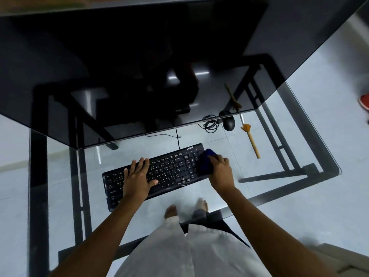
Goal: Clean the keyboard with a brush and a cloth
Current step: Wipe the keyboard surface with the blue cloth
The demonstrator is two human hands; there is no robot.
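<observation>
The clear glass tabletop carries a flat black keyboard lying slightly askew. The left hand rests on its left keys, fingers straight and spread. The right hand grips a crumpled blue cloth against the keyboard's right end (the number pad). Farther right lies a wooden-handled brush, beside a rounded black mouse under a glossy dark monitor.

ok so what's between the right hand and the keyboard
A blue cloth: the right hand grips it and presses it onto the right end of the keyboard. The head view shows this.
</observation>
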